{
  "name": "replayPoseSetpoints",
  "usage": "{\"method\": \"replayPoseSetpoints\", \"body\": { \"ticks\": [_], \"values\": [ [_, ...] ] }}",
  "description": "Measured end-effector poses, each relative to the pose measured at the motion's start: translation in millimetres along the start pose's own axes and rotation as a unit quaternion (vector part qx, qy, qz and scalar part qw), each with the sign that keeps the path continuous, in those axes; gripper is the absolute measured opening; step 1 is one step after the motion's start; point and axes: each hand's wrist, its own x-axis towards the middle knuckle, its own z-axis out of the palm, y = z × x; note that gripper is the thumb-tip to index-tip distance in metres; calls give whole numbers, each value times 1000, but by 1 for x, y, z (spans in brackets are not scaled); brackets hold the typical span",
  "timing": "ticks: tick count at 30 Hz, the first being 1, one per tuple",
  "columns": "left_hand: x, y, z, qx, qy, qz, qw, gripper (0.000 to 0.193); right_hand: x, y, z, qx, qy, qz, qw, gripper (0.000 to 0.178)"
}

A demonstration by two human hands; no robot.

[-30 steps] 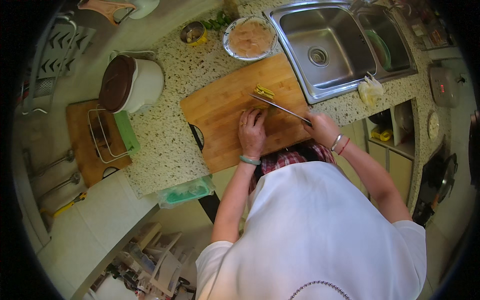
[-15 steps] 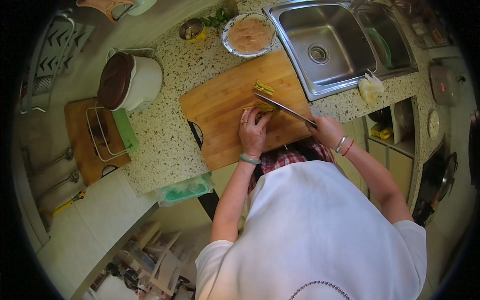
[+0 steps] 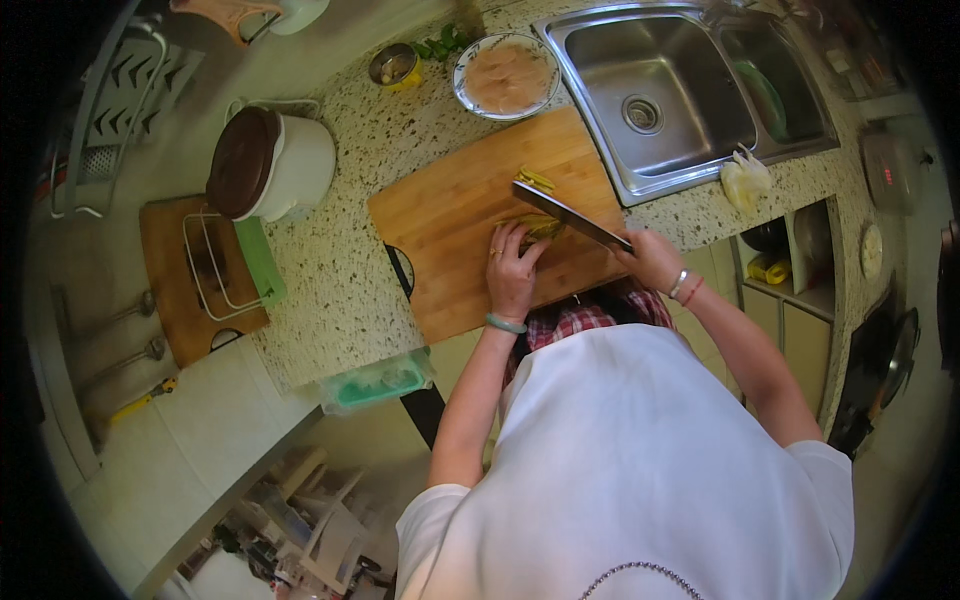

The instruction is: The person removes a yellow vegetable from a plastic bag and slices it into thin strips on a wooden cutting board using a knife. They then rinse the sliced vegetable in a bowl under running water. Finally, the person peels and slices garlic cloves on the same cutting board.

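My right hand (image 3: 654, 262) is closed round the handle of a kitchen knife (image 3: 572, 214), whose blade slants up to the left over the wooden cutting board (image 3: 450, 240). Under the curled fingertips of my left hand (image 3: 512, 272) lies a yellow-green bunch of what looks like pickled vegetable (image 3: 541, 227), pinned to the board just below the blade. A small heap of cut yellow-green strips (image 3: 535, 180) lies beyond the blade near its tip. The fingers partly hide the bunch.
Behind the board stand a patterned plate (image 3: 460, 92) of thin pale-pink slices and a small metal bowl (image 3: 392, 66). A double steel sink (image 3: 655, 175) is at the right, with a crumpled plastic bag (image 3: 745, 182) by its edge. A white pot with a brown lid (image 3: 243, 163) stands left.
The knife blade has tipped so that more of its flat side shows. My left hand still presses on the bunch. The whole view has shifted slightly.
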Motion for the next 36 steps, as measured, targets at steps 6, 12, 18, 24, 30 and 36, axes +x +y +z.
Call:
{"method": "replayPoseSetpoints", "body": {
  "ticks": [6, 12, 18, 24, 30, 36],
  "values": [
    [3, -3, 1, -1, 9, 0, 1000, 26, -32, 21, -5, 25, 9, 9, 1000, 18],
    [3, -7, -2, 37, 3, 19, 999, 26, -36, 30, -6, 17, 11, -4, 1000, 18],
    [4, -11, -7, 49, -2, 14, 999, 24, -47, 32, -7, 43, -2, 4, 999, 20],
    [4, -16, -8, 37, -8, 25, 999, 23, -24, 6, -3, -7, 2, 18, 1000, 23],
    [5, -18, -13, 18, -17, 33, 999, 22, 23, -20, -2, 44, 10, -7, 999, 23],
    [0, -14, -16, 3, -5, 10, 1000, 22, 26, -16, 4, 55, 25, -2, 998, 22]
  ]
}}
